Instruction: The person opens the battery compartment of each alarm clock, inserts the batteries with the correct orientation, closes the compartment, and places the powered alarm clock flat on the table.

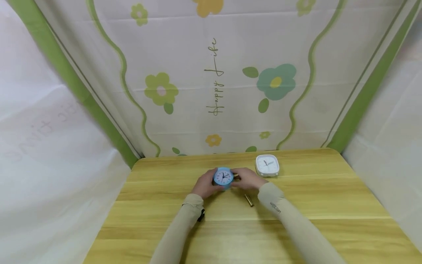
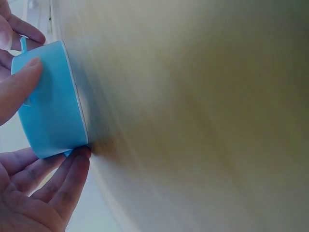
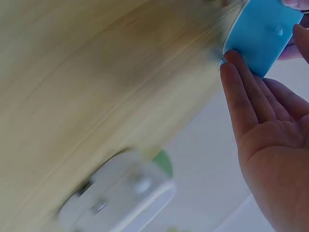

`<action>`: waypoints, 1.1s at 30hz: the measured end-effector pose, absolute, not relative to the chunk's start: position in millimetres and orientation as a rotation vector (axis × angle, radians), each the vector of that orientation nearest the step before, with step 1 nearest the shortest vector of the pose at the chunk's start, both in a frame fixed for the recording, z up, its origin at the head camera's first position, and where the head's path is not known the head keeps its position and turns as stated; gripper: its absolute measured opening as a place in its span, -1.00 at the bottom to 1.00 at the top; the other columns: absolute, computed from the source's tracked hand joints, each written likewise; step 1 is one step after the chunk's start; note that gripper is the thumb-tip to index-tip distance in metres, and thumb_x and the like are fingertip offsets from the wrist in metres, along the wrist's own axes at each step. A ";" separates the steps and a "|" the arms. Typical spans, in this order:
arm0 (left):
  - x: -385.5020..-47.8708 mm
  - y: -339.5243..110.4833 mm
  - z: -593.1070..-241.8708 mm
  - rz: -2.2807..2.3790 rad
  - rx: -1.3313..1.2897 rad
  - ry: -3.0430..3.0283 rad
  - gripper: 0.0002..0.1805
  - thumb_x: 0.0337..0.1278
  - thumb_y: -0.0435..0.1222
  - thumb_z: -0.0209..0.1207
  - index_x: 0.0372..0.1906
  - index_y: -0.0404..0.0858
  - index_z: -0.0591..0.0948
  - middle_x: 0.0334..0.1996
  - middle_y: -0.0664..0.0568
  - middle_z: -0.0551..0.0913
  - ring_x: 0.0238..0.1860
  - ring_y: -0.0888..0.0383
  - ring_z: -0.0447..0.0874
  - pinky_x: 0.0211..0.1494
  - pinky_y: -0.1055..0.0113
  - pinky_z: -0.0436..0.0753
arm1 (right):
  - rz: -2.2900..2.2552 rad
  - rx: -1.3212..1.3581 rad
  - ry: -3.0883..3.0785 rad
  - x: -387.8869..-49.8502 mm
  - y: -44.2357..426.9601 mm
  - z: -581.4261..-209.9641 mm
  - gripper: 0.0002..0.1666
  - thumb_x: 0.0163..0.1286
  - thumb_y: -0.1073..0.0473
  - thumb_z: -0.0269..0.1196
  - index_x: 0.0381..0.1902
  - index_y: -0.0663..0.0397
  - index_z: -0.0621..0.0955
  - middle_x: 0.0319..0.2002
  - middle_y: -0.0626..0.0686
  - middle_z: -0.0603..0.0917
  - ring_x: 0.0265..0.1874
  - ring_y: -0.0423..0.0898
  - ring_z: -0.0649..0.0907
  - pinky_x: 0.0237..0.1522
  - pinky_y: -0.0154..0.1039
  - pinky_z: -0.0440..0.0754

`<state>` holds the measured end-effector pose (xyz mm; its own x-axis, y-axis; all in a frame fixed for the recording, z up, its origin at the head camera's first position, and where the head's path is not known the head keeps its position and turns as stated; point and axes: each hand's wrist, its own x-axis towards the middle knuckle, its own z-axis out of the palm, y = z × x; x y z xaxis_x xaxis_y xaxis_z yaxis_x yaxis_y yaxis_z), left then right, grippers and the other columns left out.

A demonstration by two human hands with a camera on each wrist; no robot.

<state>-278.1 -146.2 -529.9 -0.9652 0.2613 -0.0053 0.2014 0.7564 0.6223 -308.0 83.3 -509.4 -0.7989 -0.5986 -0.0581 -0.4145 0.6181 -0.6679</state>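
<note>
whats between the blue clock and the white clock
In the head view, the right hand lies between the blue clock and the white clock.

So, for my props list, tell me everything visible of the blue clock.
The blue clock looks plastic: a round, deep case with a pale dial, dark numerals and pointers, and a small knob on its side. Its dial faces the head camera. The left hand and right hand hold it from either side over the table; whether it touches that is unclear.
</note>
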 end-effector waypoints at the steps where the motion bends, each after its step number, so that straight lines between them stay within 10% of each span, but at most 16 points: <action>1: -279.1 -141.7 -529.9 0.979 0.384 2.859 -0.04 0.20 -0.13 0.47 0.59 -0.31 0.25 0.49 -0.21 0.41 0.47 -0.16 0.42 0.50 -0.05 0.43 | -0.966 -0.829 2.570 -308.0 88.2 -509.9 -0.23 0.44 0.12 0.38 0.46 0.37 0.41 0.37 0.31 0.55 0.20 0.17 0.69 0.27 0.06 0.63; 16: -283.4 -101.1 -529.8 0.897 0.464 2.871 -0.02 0.17 -0.10 0.48 0.58 -0.32 0.26 0.47 -0.20 0.45 0.43 -0.12 0.47 0.47 0.00 0.47 | -0.986 -0.835 2.670 -305.9 126.6 -514.2 -0.41 0.41 0.22 0.39 0.31 0.43 0.55 0.15 0.31 0.71 0.04 0.14 0.77 0.09 -0.01 0.73; 33: -284.1 -92.0 -526.5 0.871 0.502 2.874 -0.05 0.19 -0.07 0.47 0.57 -0.29 0.29 0.45 -0.16 0.47 0.41 -0.08 0.50 0.45 0.03 0.50 | -0.949 -0.639 2.781 -298.8 127.8 -507.9 -0.16 0.22 0.07 0.56 0.36 0.34 0.52 0.10 0.22 0.74 0.07 0.10 0.72 0.20 0.07 0.65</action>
<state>-284.1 -92.0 -526.5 -0.9410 0.3383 0.0034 0.2832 0.7823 0.5548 -298.8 127.8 -507.9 -0.9010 -0.4338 0.0092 -0.3490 0.7118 -0.6095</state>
